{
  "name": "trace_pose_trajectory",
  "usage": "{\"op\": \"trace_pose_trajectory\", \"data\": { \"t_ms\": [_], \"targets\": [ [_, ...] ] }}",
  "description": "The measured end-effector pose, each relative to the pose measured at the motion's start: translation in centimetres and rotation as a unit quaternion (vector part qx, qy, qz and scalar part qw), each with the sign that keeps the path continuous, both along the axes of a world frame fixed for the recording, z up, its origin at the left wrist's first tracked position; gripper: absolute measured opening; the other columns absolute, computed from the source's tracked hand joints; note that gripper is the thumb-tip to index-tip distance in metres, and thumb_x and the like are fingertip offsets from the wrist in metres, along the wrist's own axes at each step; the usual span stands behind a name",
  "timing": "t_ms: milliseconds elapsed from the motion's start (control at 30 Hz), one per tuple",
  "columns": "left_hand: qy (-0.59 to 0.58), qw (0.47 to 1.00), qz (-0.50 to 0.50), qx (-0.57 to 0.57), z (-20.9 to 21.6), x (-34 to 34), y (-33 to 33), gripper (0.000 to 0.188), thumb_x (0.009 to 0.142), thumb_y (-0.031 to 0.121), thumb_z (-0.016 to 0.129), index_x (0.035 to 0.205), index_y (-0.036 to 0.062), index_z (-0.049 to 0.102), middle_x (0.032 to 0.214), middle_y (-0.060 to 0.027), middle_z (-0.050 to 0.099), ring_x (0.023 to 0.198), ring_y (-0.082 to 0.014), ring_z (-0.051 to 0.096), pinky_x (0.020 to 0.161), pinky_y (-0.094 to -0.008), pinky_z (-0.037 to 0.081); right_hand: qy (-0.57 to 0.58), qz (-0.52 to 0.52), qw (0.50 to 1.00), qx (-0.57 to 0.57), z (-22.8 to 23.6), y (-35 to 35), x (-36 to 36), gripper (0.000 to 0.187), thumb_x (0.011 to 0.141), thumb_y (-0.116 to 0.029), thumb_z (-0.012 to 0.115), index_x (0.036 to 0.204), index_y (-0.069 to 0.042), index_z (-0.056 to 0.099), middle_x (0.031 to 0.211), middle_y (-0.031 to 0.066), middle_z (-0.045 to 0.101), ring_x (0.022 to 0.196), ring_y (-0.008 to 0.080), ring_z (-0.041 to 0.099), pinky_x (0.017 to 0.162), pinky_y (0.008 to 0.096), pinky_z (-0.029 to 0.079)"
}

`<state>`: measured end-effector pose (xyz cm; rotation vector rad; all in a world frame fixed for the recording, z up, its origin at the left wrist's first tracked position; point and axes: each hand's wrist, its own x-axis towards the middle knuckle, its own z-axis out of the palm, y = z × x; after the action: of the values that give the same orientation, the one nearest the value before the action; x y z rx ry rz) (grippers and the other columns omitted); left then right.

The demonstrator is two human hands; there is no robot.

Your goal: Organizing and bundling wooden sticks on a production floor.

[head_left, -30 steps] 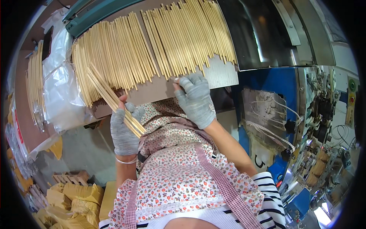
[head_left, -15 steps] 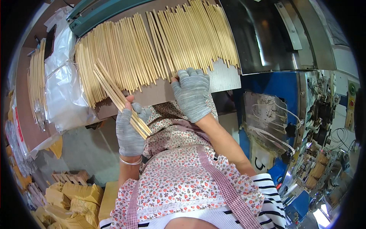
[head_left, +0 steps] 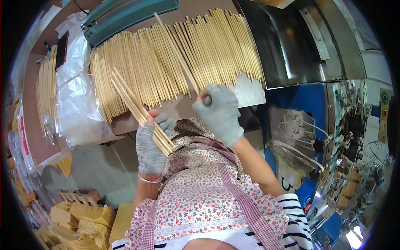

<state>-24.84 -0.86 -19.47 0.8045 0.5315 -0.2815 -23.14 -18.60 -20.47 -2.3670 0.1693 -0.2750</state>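
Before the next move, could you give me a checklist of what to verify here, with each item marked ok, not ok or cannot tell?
1. Left hand gripping its bundle of sticks: ok, the thumb lies against them.
2. Right hand on the single stick: ok, its near end meets the thumb and curled fingers.
3. Grey gloves on both hands: ok, though the thumb tips are bare.
4. Near ends of the laid-out sticks on the table level: not ok, they are uneven.
5. Exact number of sticks in the left hand: cannot tell, they overlap.
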Motion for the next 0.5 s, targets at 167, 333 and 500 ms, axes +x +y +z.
{"op": "trace_pose_trajectory", "data": {
  "t_ms": [167,333,500],
  "targets": [
    [0.029,0.999,0.004,0.045,0.6,0.5,-1.6,0.032,0.099,0.024,0.045,0.121,0.0008,0.046,0.083,-0.0029,0.051,0.074,-0.0140,0.055,0.078,-0.0289,0.052,0.082,0.173,0.978,0.082,2.2,2.8,-3.4,0.013,0.070,-0.012,0.069,0.074,-0.004,0.060,0.066,0.0093,0.057,0.063,0.0254,0.057,0.061,0.0374,0.047],
    [-0.073,0.995,-0.019,0.058,0.2,1.9,-0.1,0.031,0.099,0.027,0.046,0.117,0.0018,0.047,0.067,0.0049,0.041,0.060,-0.0051,0.047,0.062,-0.0228,0.048,0.081,0.291,0.911,0.281,1.5,0.6,1.2,0.016,0.082,-0.018,0.067,0.088,-0.003,0.065,0.076,0.0098,0.063,0.073,0.0165,0.062,0.065,0.0307,0.049],
    [-0.147,0.982,-0.075,0.095,-0.3,4.2,-3.1,0.029,0.098,0.027,0.048,0.111,0.0021,0.052,0.058,0.0071,0.035,0.048,-0.0042,0.034,0.050,-0.0210,0.039,-0.049,0.118,0.989,0.069,-1.2,-3.1,17.1,0.025,0.085,-0.028,0.060,0.095,-0.006,0.067,0.085,0.0109,0.068,0.081,0.0209,0.064,0.074,0.0320,0.049]
  ]
}}
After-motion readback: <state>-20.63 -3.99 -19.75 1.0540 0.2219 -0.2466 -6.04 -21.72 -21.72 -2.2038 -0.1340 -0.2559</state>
